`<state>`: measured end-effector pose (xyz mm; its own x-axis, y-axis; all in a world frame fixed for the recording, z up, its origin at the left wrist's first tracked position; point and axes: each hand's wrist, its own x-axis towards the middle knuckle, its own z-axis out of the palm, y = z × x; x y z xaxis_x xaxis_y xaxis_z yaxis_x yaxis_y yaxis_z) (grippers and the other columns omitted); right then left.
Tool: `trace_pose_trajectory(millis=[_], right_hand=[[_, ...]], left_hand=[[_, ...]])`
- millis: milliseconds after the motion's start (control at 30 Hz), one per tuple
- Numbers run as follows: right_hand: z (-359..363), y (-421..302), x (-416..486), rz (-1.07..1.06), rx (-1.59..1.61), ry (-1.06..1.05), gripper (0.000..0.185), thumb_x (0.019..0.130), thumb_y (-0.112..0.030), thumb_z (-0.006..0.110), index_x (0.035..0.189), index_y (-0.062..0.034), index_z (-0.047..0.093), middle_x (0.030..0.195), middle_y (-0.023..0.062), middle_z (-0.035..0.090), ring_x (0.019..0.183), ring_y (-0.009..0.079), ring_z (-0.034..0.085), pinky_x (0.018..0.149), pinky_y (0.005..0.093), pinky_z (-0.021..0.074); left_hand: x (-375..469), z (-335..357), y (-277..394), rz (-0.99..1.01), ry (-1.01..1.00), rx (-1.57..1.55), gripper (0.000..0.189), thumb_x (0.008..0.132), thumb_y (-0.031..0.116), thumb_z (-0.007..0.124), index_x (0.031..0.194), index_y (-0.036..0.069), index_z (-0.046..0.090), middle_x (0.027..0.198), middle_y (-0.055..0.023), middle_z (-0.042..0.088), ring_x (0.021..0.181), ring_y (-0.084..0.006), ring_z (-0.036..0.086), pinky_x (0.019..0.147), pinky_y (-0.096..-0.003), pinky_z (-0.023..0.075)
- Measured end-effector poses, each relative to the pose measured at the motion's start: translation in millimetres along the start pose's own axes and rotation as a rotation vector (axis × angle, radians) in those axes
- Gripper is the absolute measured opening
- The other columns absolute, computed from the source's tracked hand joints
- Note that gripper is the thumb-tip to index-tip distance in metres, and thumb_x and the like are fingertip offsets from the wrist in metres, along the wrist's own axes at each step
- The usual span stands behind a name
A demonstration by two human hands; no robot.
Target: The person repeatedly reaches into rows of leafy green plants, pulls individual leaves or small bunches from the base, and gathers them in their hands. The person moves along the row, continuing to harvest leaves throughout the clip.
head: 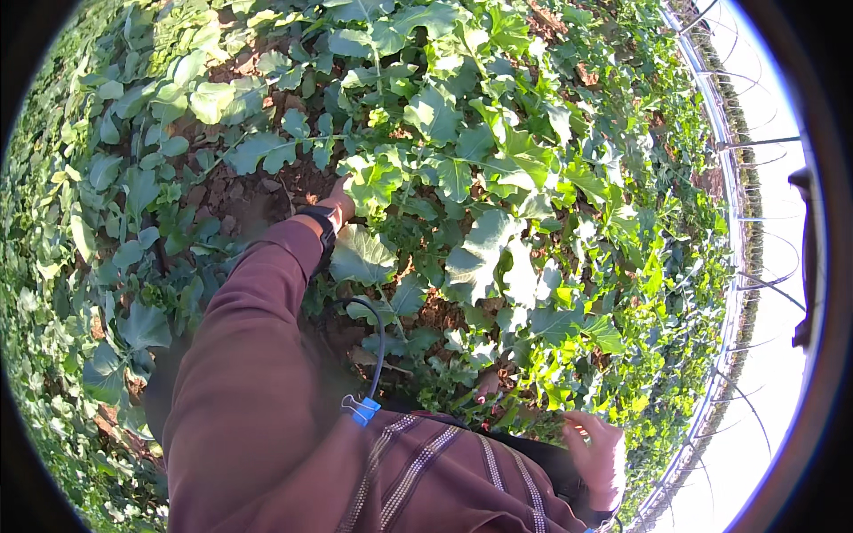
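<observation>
My left hand (pixel 342 198) reaches in among broad lobed leaves of leafy green plants (pixel 373 180), near bare brown soil (pixel 246 190). A dark watch (pixel 324 223) circles that wrist, below a brown sleeve. Its fingertips are hidden by foliage, so what they touch does not show. At the lower right, my right hand (pixel 595 456) is beside my body, its thumb and fingers curved close to small leaves (pixel 543 423). Whether it holds anything cannot be made out. Low among the plants between the hands, small reddish things (pixel 486 400) show, too indistinct to name.
A black cable (pixel 382 346) with a blue binder clip (pixel 363 410) loops up from my clothing. Dense leafy plants surround me. A dark thin line, possibly a hose (pixel 158 248), crosses the left. Along the right edge curve a pale strip (pixel 726 173) and thin poles or wires (pixel 766 142).
</observation>
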<state>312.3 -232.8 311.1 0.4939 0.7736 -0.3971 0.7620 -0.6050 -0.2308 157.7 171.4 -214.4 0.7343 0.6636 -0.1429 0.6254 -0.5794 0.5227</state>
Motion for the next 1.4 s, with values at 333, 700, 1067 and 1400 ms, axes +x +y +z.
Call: trace_pose_trajectory(millis=[333,700,1067,1400], right_hand=[[4,-6,22,0.027,0.001,-0.025,0.017,0.077,-0.008,0.067,0.094,-0.0046,0.064,0.079,0.0127,0.066,0.071,0.0252,0.066,0.061,0.0308,0.0506],[1,-17,26,-0.040,-0.029,-0.001,0.016,0.077,-0.010,0.067,0.092,-0.0063,0.065,0.075,0.0113,0.064,0.065,0.0276,0.063,0.056,0.0325,0.0490],[-6,-6,-9,-0.188,0.000,0.054,0.018,0.076,-0.012,0.068,0.092,-0.0072,0.063,0.067,0.0083,0.059,0.059,0.0248,0.059,0.052,0.0332,0.0464],[-10,14,-18,-0.150,0.009,0.079,0.019,0.074,-0.014,0.070,0.090,-0.0066,0.063,0.070,0.0077,0.061,0.059,0.0248,0.059,0.051,0.0330,0.0460]], left_hand=[[-12,-72,40,-0.055,-0.187,0.149,0.042,0.076,0.044,0.058,0.107,0.016,0.061,0.101,-0.0119,0.064,0.097,-0.0345,0.058,0.084,-0.0396,0.0463],[-24,-101,33,0.038,-0.111,0.114,0.031,0.078,0.035,0.057,0.101,0.014,0.063,0.102,-0.0135,0.061,0.091,-0.0350,0.059,0.077,-0.0395,0.0489],[-51,-61,52,-0.369,-0.081,-0.031,0.035,0.072,0.025,0.068,0.099,0.004,0.064,0.105,-0.0200,0.061,0.097,-0.0355,0.059,0.082,-0.0406,0.0482],[-59,-79,31,-0.364,-0.177,-0.106,0.036,0.071,0.026,0.069,0.099,0.004,0.063,0.106,-0.0199,0.061,0.098,-0.0354,0.059,0.083,-0.0407,0.0480]])
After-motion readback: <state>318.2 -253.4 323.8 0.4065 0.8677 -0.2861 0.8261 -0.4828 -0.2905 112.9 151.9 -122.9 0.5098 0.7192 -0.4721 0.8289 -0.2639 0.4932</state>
